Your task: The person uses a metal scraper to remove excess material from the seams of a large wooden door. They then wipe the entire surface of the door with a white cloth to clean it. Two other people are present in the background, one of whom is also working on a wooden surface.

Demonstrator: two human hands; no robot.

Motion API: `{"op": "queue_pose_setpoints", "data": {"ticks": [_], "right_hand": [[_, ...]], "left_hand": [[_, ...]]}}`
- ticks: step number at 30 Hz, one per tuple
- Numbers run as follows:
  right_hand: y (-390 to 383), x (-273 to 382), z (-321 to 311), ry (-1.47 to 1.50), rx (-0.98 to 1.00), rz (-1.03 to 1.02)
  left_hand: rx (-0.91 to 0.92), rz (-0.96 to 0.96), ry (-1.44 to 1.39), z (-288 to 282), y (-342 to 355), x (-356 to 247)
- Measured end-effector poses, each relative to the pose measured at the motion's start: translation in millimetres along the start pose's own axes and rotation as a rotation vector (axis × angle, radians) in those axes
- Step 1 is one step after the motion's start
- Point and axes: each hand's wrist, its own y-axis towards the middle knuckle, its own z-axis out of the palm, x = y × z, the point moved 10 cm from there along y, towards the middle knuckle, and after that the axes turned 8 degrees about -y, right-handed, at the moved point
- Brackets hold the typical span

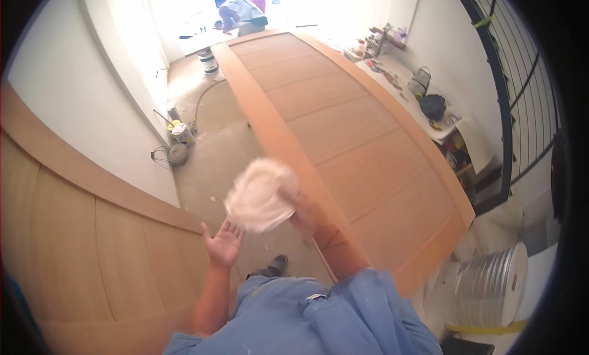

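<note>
A whitish, roundish wad that looks like a bundled cloth (259, 196) is held up in front of me, smeared by motion. My right hand (296, 206) grips its right side, with most of the fingers hidden behind it or blurred. Just below its lower left edge, my left hand (223, 246) is open, palm up and fingers spread, holding nothing. Right of the cloth lies a large reddish-brown wooden door (356, 140) with a raised frame and plank-like panels. My right forearm reaches over its near left edge.
Another wooden door (123, 250) stands at the left. A cluttered white table (399, 79) runs along the right wall, near a dark metal grille (500, 79). A large spool (491, 284) sits at the lower right. Buckets (179, 131) stand by the left wall. A person (242, 14) bends over at the far end.
</note>
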Motion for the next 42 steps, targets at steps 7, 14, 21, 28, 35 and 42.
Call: {"op": "queue_pose_setpoints", "data": {"ticks": [7,14,21,28,35,42], "right_hand": [[111,-160,21,-0.466,0.446,0.158],[63,-264,-42,-0.54,0.203,0.5],[38,-186,-62,-0.297,0.091,0.292],[-102,-167,-134,-0.518,-0.454,0.152],[-380,-119,-211,-0.517,-1.171,0.128],[-661,-151,-218,-0.681,-1.94,0.177]], "left_hand": [[-0.083,0.084,-0.024,-50,54,-54],[-0.187,-0.152,0.483,-45,88,-46],[0.1,-0.692,0.269,34,74,38],[0.076,-0.44,1.307,90,178,52],[0.797,0.502,2.478,165,331,93],[0.711,0.656,2.657,139,306,160]]}}
